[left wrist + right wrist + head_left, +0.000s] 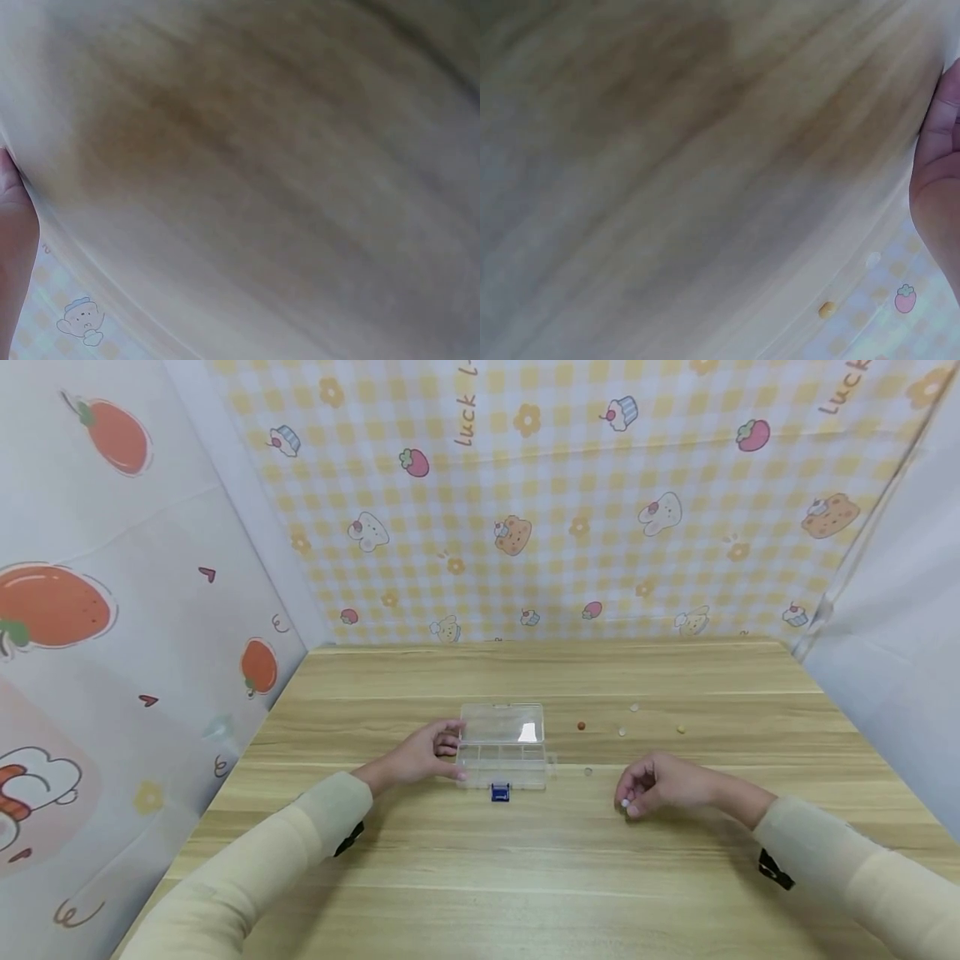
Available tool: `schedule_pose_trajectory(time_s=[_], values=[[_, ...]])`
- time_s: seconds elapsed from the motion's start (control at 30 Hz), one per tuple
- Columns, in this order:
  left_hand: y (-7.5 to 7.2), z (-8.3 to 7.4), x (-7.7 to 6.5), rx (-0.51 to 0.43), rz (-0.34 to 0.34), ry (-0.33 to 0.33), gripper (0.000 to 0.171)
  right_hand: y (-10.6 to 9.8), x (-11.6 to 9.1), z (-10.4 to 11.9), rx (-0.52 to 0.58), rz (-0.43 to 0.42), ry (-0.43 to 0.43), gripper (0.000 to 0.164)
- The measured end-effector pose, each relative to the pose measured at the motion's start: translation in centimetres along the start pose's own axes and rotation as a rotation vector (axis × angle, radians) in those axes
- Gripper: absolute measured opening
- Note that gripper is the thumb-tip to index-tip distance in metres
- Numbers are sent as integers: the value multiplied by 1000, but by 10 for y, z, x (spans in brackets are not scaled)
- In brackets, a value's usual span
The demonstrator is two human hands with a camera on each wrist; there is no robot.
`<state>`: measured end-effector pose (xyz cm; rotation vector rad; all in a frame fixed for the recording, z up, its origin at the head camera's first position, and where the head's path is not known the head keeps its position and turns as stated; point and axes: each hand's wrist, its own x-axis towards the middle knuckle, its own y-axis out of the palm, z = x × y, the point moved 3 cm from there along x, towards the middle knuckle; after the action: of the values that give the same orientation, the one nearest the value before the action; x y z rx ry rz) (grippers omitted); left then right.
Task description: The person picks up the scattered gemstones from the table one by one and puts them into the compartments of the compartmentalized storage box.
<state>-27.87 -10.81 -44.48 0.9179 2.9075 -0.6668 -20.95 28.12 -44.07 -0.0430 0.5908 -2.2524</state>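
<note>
A clear plastic compartment box [501,766] stands on the table with its lid raised at the back and a blue latch [500,792] at its front. My left hand [420,753] grips the box's left side, thumb at the front corner and forefinger by the lid. Off to the right, my right hand [656,785] pinches a small pale bead [626,803] between thumb and fingers, low over the wood. Between that hand and the box lies a small clear bead [588,772]. Both wrist views show mostly blurred tabletop and only part of each hand.
Behind the right hand lie a reddish-brown bead [581,726], a yellow bead [681,729] and two pale ones, the nearer a whitish bead [622,732]. A checked cloth [480,527] hangs at the table's [495,868] back edge, with a printed sheet along the left.
</note>
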Motion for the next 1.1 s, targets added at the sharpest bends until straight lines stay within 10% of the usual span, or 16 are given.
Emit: schedule_pose_trajectory(time_s=[1.1], values=[[-3, 4, 1, -30, 5, 12, 92, -5, 46, 34, 141, -97, 34, 28]])
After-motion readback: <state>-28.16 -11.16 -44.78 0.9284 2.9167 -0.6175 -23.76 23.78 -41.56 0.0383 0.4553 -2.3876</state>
